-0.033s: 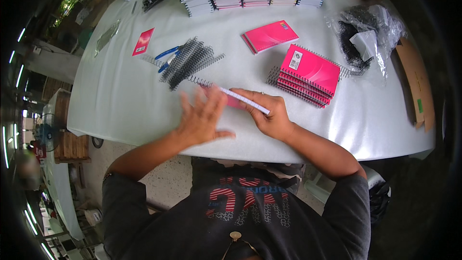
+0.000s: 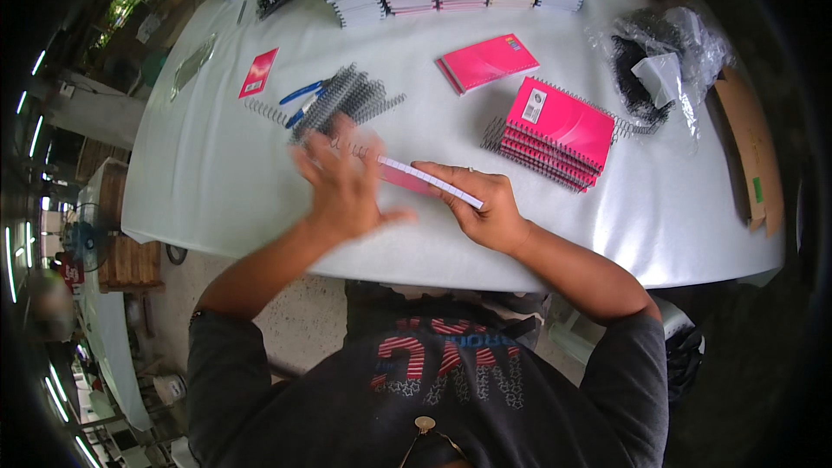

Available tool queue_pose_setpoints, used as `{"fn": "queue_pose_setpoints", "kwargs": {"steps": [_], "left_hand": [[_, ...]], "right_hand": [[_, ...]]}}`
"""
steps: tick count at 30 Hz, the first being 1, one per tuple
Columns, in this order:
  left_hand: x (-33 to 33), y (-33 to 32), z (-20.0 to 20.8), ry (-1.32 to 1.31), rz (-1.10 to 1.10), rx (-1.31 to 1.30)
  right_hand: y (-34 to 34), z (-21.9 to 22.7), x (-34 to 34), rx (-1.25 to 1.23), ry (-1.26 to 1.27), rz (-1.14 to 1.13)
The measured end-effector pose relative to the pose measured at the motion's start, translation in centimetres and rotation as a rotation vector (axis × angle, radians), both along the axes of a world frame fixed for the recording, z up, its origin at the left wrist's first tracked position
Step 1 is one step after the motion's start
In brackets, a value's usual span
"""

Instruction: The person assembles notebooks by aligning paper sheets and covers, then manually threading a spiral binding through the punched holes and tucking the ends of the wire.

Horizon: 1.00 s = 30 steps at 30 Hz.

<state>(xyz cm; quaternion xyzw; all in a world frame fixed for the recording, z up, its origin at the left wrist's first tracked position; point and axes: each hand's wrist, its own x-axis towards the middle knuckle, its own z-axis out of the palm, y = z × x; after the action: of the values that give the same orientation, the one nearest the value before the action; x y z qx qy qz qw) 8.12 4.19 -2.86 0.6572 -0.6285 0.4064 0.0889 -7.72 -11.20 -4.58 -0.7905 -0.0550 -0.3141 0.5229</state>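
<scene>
Held a pink pad (image 2: 431,181) edge-up, inward of the table's (image 2: 199,182) front edge.
My right grip (image 2: 490,212) pinched its right end, apparently steadying it, page edge exposed; my left grip (image 2: 342,195), blurred, splayed at the other end, contact unclear. Coils (image 2: 342,100) lay just beyond, presumably for reach.

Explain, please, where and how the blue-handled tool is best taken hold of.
The blue-handled tool is probably best gripped by its handles, coming from the left: their spread ends point that way, while the opposite end meets the pile of dark coils, which seems to hide it.
</scene>
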Motion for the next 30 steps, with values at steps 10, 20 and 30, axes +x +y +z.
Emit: {"fn": "queue_pose_setpoints", "kwargs": {"steps": [10,20,30], "left_hand": [[-0.5,-1.2,-1.5,0.051,-0.221,-0.158],[-1.2,-4.0,4.8,0.239,-0.058,-0.196],[2.8,-1.4,6.8,0.922,-0.158,0.606]], "right_hand": [[0.3,0.1,-0.6,-0.107,-0.036,-0.052],[0.0,0.2,0.0,0.16,-0.016,-0.064],[-1.3,-1.3,1.4,0.331,0.198,0.207]]}}
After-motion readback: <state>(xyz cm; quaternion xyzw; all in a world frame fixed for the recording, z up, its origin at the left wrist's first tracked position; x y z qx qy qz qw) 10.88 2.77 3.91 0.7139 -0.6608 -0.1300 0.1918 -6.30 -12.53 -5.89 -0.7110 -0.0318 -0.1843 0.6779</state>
